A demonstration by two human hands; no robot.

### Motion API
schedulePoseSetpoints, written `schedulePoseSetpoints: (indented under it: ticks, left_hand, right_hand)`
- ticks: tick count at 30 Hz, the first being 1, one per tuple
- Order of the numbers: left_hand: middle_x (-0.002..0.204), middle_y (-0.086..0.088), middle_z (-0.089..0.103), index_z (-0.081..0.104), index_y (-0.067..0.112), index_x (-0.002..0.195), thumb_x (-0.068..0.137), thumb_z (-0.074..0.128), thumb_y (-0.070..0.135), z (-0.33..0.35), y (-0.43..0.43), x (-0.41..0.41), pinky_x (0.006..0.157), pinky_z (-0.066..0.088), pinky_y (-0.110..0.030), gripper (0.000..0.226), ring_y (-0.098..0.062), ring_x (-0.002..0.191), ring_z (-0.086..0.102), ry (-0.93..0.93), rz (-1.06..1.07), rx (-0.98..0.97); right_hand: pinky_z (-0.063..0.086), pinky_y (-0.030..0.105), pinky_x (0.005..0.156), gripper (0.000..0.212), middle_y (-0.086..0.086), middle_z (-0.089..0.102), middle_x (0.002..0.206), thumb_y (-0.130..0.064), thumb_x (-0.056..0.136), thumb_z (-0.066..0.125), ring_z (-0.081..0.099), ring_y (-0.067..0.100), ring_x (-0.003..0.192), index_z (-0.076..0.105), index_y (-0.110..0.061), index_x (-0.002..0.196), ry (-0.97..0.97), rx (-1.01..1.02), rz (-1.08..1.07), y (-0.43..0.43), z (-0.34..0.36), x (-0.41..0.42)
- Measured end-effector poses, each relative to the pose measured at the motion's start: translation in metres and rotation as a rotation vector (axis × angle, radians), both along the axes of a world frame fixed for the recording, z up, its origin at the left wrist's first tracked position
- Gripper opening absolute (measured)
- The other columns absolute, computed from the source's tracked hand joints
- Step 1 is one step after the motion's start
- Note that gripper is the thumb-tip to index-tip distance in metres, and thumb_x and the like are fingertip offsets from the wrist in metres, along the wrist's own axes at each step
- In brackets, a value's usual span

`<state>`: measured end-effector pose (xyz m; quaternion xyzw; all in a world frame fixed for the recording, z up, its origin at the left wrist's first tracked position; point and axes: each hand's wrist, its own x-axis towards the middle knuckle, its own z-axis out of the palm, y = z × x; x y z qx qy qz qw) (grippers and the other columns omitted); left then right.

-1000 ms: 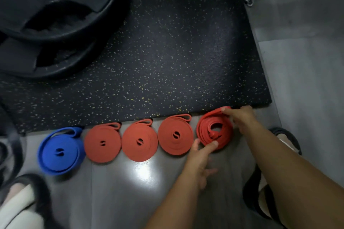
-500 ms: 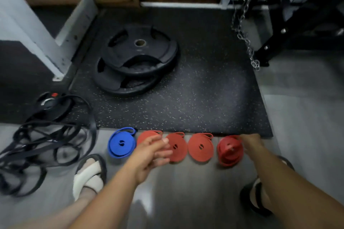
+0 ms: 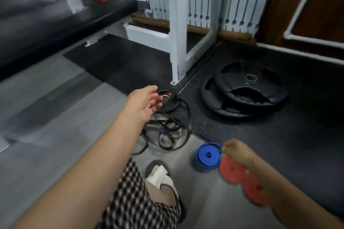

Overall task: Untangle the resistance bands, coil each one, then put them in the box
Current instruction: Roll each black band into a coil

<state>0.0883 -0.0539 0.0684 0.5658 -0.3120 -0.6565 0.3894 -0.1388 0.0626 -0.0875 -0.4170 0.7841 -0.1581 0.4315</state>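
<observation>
Your left hand [image 3: 144, 101] reaches forward with fingers spread and loose, holding nothing; it hovers above the near edge of the tangled black bands [image 3: 167, 132], which lie heaped on the floor [image 3: 46, 117] where the grey tiles meet the black rubber mat [image 3: 279, 135]. A small black plate with a metal ring [image 3: 166, 99] sits at the top of the heap, just past your fingertips. Your right hand [image 3: 235, 151] hangs low beside the blue coil [image 3: 208, 155]; it is blurred, so I cannot tell whether it touches or pinches the coil's loose end.

The black bands look thin, floppy and rubbery. Expect them to be light, to stretch when you pull, and to cling to each other where loops cross. Yanking one strand would likely tighten the knot, so take hold of a single outer loop where it stands clear of the rest and lift it free slowly. The plate may be pinning a strand, so check that first.

Two red coils [image 3: 232, 171] lie touching the blue one in a row. They hold their shape only loosely, so grip across the flat faces. No box is in view.
</observation>
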Motion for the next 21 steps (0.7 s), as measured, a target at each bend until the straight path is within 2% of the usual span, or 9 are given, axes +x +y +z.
schedulePoseSetpoints:
  ticks: [1,3,6,9,12,16,18,19,21]
  left_hand:
    - [0.081,-0.006,0.046,0.045,0.013,0.076,0.093,0.048,0.013,-0.005,-0.001,0.001,0.060,0.041,-0.024,0.017,-0.013,0.066,0.049,0.000,-0.020,0.032]
    - [0.080,-0.007,0.046,0.044,0.012,0.076,0.093,0.050,0.013,-0.013,-0.010,0.006,0.060,0.040,-0.025,0.018,-0.013,0.066,0.049,0.013,-0.036,0.091]
    - [0.080,-0.005,0.047,0.045,0.014,0.078,0.092,0.051,0.013,-0.019,-0.036,0.022,0.061,0.041,-0.025,0.016,-0.013,0.068,0.052,-0.038,-0.006,0.001]
    - [0.084,-0.003,0.051,0.046,0.015,0.089,0.091,0.055,0.015,-0.034,-0.050,0.036,0.064,0.043,-0.026,0.008,-0.013,0.074,0.055,-0.201,-0.003,-0.078]
    - [0.092,-0.002,0.056,0.045,0.016,0.108,0.089,0.058,0.017,-0.053,-0.053,0.049,0.073,0.047,-0.030,0.024,-0.014,0.082,0.057,-0.355,-0.036,-0.081]
    - [0.095,0.000,0.058,0.047,0.019,0.110,0.088,0.059,0.020,-0.066,-0.056,0.065,0.077,0.046,-0.029,0.025,-0.014,0.086,0.057,-0.453,-0.073,-0.083]
    - [0.094,0.002,0.058,0.047,0.021,0.110,0.087,0.059,0.023,-0.071,-0.055,0.069,0.080,0.045,-0.031,0.026,-0.015,0.092,0.057,-0.487,-0.124,-0.081]
    - [0.093,0.004,0.057,0.048,0.022,0.110,0.087,0.060,0.024,-0.072,-0.056,0.069,0.080,0.045,-0.030,0.026,-0.014,0.093,0.057,-0.497,-0.145,-0.080]
    - [0.092,0.004,0.056,0.049,0.022,0.108,0.087,0.059,0.025,-0.073,-0.058,0.069,0.077,0.045,-0.028,0.024,-0.013,0.091,0.056,-0.503,-0.172,-0.080]
  right_hand:
    - [0.045,0.032,0.067,0.012,0.028,0.063,0.095,-0.005,0.090,0.053,0.049,0.019,0.074,0.062,0.002,0.090,0.005,-0.002,0.054,-0.012,-0.004,0.018]
    - [0.046,0.034,0.073,0.024,0.020,0.059,0.110,-0.008,0.090,0.054,0.052,0.021,0.083,0.057,0.001,0.112,-0.009,0.006,0.104,-0.037,-0.025,0.043]
    - [0.037,0.030,0.097,0.041,0.012,0.036,0.138,-0.017,0.093,0.052,0.049,0.026,0.116,0.042,-0.007,0.132,0.037,0.044,0.263,-0.078,-0.060,0.070]
    - [0.033,0.027,0.098,0.051,0.011,0.024,0.146,-0.016,0.094,0.049,0.039,0.028,0.129,0.031,-0.007,0.140,0.076,0.036,0.372,-0.124,-0.091,0.098]
    - [0.029,0.030,0.106,0.057,0.009,0.012,0.153,-0.011,0.093,0.048,0.029,0.028,0.136,0.023,-0.009,0.144,0.120,-0.016,0.459,-0.168,-0.128,0.121]
    - [0.031,0.037,0.109,0.069,-0.002,-0.011,0.157,-0.005,0.093,0.042,0.025,0.029,0.139,0.004,-0.019,0.149,0.200,0.092,0.550,-0.207,-0.172,0.129]
    - [0.029,0.039,0.110,0.070,0.003,-0.007,0.157,-0.008,0.093,0.043,0.023,0.032,0.140,0.000,-0.016,0.149,0.218,0.146,0.536,-0.215,-0.189,0.127]
    - [0.030,0.039,0.109,0.069,0.009,0.002,0.156,-0.010,0.093,0.045,0.026,0.033,0.138,0.005,-0.013,0.148,0.250,0.164,0.534,-0.215,-0.194,0.127]
    - [0.038,0.039,0.103,0.054,0.016,0.027,0.144,-0.013,0.091,0.048,0.039,0.036,0.127,0.027,-0.008,0.141,0.337,0.161,0.555,-0.207,-0.195,0.127]
